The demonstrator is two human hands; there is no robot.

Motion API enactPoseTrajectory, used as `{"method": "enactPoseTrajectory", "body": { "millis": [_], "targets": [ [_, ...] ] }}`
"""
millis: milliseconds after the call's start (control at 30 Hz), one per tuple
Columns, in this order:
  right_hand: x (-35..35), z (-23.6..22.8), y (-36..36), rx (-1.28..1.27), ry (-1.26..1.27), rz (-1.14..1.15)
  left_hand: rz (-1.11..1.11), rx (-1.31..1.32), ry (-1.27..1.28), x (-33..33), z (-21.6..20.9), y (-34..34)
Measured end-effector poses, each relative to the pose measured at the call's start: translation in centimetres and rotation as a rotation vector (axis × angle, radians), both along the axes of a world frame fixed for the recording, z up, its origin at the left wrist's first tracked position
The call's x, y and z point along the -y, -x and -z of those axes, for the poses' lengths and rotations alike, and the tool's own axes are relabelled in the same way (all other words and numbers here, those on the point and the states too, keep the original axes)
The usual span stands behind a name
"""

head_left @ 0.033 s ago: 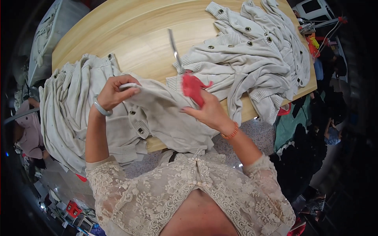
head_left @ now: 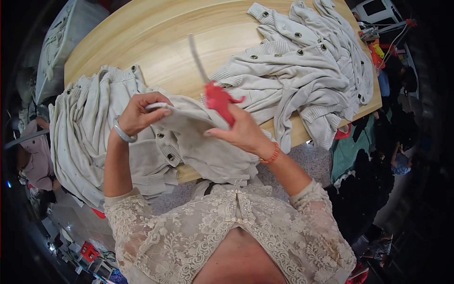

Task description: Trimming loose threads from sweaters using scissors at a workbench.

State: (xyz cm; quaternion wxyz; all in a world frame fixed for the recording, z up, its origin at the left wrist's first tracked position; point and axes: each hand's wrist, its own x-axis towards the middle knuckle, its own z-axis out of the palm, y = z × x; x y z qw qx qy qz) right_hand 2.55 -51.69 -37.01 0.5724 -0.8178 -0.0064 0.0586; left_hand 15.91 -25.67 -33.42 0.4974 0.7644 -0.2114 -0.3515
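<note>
My left hand [head_left: 144, 113] pinches the edge of a cream knit cardigan [head_left: 198, 142] between thumb and fingers, lifting it off the table. The rest of that garment hangs toward me over the near table edge. Just right of it, my right hand [head_left: 241, 130] is closed around red-handled scissors [head_left: 218, 102]. Their long thin metal blade, smeared by motion, points up and away over the wooden table [head_left: 156, 35]. The right thumb sticks out toward the raised cloth. Part of the handle is hidden in the palm.
Several cream cardigans lie gathered at the left [head_left: 78, 137]. More buttoned cardigans [head_left: 307, 71] are heaped on the right. A white bin [head_left: 64, 42] stands beyond the left edge. Dark cloth [head_left: 362, 189] and green cloth [head_left: 352, 146] are low at the right.
My right hand has shifted a little to the left with the scissors, closer to the lifted cloth. The left hand has moved slightly to the right, still pinching the cardigan.
</note>
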Motion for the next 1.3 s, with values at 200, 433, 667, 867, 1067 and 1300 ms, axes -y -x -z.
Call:
{"method": "enactPoseTrajectory", "body": {
  "millis": [200, 433, 667, 867, 1067, 1300],
  "targets": [
    [-2.9, 3.5, 1.7, -0.11, -0.028, -0.203, 0.015, 0.14, -0.041, -2.0, -5.1, 2.8],
    [5.5, 4.6, 12.0, -0.519, 0.085, -0.514, -0.284, 0.161, -0.189, -9.9, -3.7, 1.8],
    [7.7, 5.0, 16.0, -0.973, 0.1, -0.224, -0.363, 0.59, -0.78, -4.7, 8.8, -2.3],
    [9.6, 6.7, 20.6, -0.431, 1.092, -0.152, -0.386, 0.84, -0.671, 5.6, 16.0, 10.3],
    [9.7, 3.7, 17.3, -0.011, 0.774, 0.084, -0.246, 0.769, -0.61, 6.5, 15.6, 17.3],
    [7.6, 3.1, 13.8, 0.023, 0.715, 0.118, -0.489, 0.802, -0.508, 5.2, 16.4, 14.5]
  ]
}}
